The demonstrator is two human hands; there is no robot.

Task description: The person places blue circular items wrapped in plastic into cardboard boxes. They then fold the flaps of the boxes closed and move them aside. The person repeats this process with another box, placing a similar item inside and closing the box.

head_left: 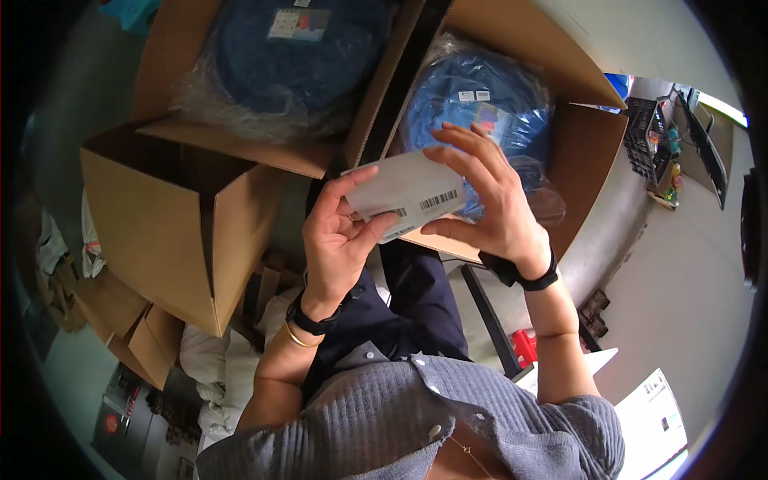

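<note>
White labels [392, 180], three barcodes [438, 200]; left fingers [358, 178] pinching them, right fingers [474, 150] spread; two blue bundles [304, 72] [472, 80]

One left hand [332, 238] and one right hand [498, 204] at the centre, three barcodes [438, 199] visible between them, two black wristbands [314, 323], one gold bangle [302, 339] left of centre, two plastic-wrapped blue round items [436, 94] across the top, one red object [524, 347] lower right, one necklace [466, 450] at the bottom

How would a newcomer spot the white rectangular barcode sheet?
Find the open brown cardboard box at upper right, holding a blue, round, plastic-wrapped item. At its lower left, the left hand grips the white rectangular barcode sheet: handheld, unlike the small white stickers on the blue item.
</note>
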